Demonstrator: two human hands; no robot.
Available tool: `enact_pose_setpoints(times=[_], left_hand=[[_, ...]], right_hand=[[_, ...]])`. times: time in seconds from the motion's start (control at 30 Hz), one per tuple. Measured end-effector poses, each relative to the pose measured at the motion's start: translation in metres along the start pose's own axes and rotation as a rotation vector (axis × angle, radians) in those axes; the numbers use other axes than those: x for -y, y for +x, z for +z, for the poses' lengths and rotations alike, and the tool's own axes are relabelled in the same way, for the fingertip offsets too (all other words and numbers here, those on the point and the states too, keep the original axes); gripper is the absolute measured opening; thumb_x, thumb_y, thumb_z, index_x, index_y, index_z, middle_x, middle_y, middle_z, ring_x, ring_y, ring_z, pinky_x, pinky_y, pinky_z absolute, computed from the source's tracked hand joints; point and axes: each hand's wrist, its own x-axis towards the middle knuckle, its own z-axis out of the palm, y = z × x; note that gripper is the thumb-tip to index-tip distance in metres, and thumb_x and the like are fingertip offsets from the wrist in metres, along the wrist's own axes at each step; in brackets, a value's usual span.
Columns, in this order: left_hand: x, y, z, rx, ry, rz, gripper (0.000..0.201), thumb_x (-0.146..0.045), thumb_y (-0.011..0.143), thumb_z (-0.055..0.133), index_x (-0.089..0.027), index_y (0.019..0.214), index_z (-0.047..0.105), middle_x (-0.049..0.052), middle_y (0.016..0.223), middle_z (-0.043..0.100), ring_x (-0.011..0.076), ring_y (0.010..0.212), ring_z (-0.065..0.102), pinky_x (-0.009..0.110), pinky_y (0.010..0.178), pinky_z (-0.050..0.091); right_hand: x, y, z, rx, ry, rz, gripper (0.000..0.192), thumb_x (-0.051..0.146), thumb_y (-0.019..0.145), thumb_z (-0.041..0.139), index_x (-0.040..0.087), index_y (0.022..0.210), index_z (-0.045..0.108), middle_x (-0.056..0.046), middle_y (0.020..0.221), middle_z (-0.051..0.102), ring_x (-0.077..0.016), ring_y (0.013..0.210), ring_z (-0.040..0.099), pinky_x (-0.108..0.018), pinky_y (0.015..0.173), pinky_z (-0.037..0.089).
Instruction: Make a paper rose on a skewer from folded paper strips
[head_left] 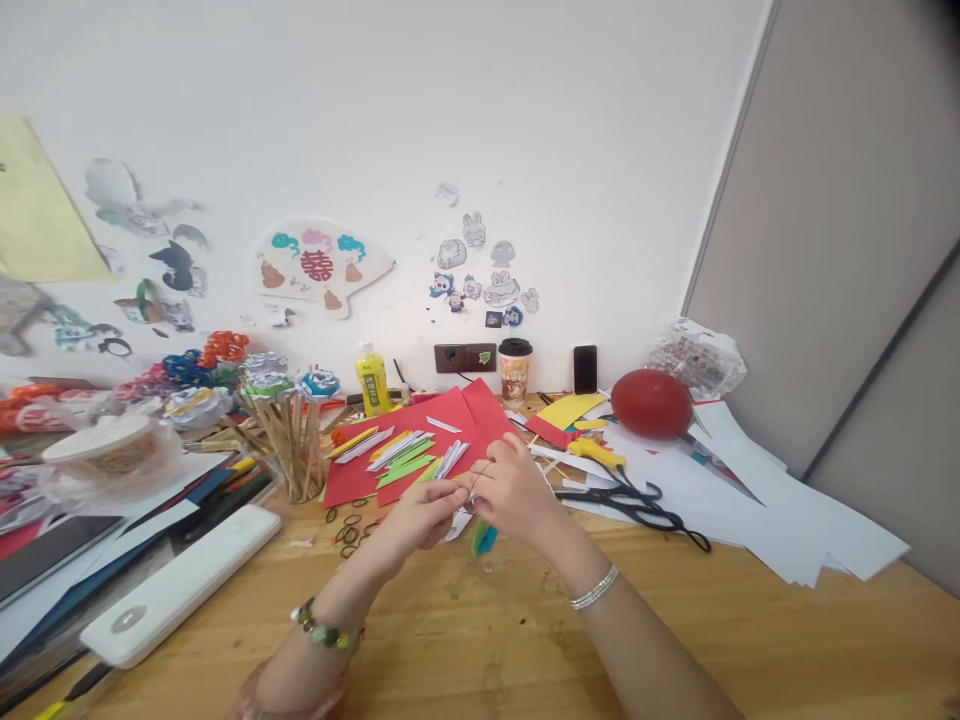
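Observation:
My left hand (429, 515) and my right hand (516, 492) meet above the middle of the wooden table, fingertips pinched together. A thin dark rubber band (481, 474) loops around the fingers of my right hand. Small folded paper strips, green and blue (484, 538), stick out below the hands; my left fingers appear to pinch them, though the grip is mostly hidden. Loose rubber bands (351, 528) lie left of my left hand. Just beyond, several white, green and yellow folded strips (409, 455) rest on red paper sheets (360, 482).
Black-handled scissors (637, 505) and a yellow-handled tool (598, 453) lie at right, near white paper (810, 510) and a red balloon (652, 404). Wooden sticks stand in a cup (300, 475) at left, behind a long white device (184, 585). A yellow-capped bottle (373, 382) and coffee cup (514, 372) stand behind.

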Motion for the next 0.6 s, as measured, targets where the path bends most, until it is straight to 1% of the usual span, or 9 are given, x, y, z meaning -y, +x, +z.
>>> enact_pose_setpoints(times=[0.13,0.23,0.33,0.47,0.53,0.6], left_hand=[[-0.001,-0.005,0.0,0.075,-0.048,-0.02,0.044,-0.057,0.065,0.065,-0.018,0.06,0.044,-0.013,0.038,0.024,0.0024,0.037,0.011,0.021,0.04,0.006],[-0.001,-0.006,0.0,0.092,-0.061,0.004,0.042,-0.055,0.068,0.064,-0.017,0.061,0.047,-0.012,0.037,0.024,0.0025,0.037,0.01,0.022,0.04,0.005],[0.0,-0.005,-0.002,0.088,-0.053,0.025,0.041,-0.055,0.069,0.063,-0.016,0.066,0.052,-0.012,0.038,0.023,0.0031,0.037,0.01,0.022,0.04,0.005],[0.0,-0.005,-0.006,0.09,-0.026,0.01,0.041,-0.055,0.069,0.064,-0.015,0.067,0.055,-0.012,0.038,0.024,0.0034,0.038,0.011,0.023,0.04,0.006],[-0.001,-0.006,-0.007,0.115,-0.013,-0.005,0.041,-0.054,0.069,0.064,-0.014,0.067,0.056,-0.012,0.038,0.024,0.0035,0.038,0.011,0.023,0.04,0.006],[-0.001,-0.007,-0.006,0.156,-0.012,-0.023,0.041,-0.054,0.07,0.063,-0.014,0.066,0.057,-0.012,0.038,0.023,0.0035,0.038,0.01,0.024,0.041,0.005]], right_hand=[[-0.001,0.001,-0.007,0.036,0.109,0.024,0.005,0.016,0.075,0.061,0.019,0.072,0.062,0.001,0.072,0.065,-0.017,0.075,0.039,-0.035,0.079,0.029],[0.0,0.002,-0.012,0.056,0.171,0.055,0.003,0.017,0.072,0.064,0.019,0.075,0.063,0.001,0.079,0.066,-0.0175,0.078,0.038,-0.033,0.078,0.03],[0.0,0.002,-0.017,0.083,0.21,0.074,0.013,0.015,0.072,0.062,0.021,0.084,0.066,0.0,0.084,0.066,-0.0183,0.08,0.037,-0.034,0.078,0.03],[-0.002,0.002,-0.023,0.157,0.264,0.084,0.03,0.005,0.071,0.055,0.023,0.092,0.067,0.0,0.087,0.067,-0.0188,0.08,0.037,-0.033,0.076,0.031],[-0.003,0.001,-0.025,0.221,0.335,0.089,0.036,0.001,0.072,0.05,0.023,0.092,0.068,0.0,0.085,0.068,-0.0183,0.078,0.038,-0.031,0.073,0.033],[-0.006,-0.001,-0.027,0.281,0.405,0.098,0.035,0.0,0.072,0.048,0.024,0.087,0.07,0.0,0.078,0.067,-0.0176,0.076,0.04,-0.028,0.069,0.034]])
